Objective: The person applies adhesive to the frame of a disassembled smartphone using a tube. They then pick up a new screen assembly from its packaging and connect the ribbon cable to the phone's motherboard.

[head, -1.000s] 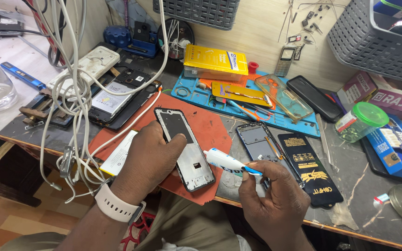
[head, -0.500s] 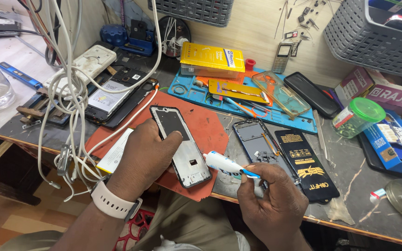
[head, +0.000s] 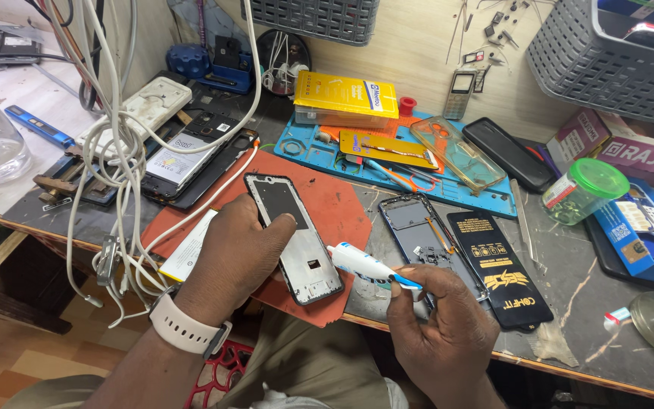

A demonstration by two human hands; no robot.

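A left hand [head: 232,254] presses flat on a phone frame [head: 294,236] lying on a red mat [head: 338,208] (long axis running away from the person, tilted slightly left). The right hand [head: 440,329] pinches a white glue tube [head: 365,265], nozzle pointing left toward the frame.

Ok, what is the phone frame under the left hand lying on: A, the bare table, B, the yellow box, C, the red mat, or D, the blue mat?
C: the phone frame, steadied by the left hand, lies on the red mat; the blue mat sits farther back.
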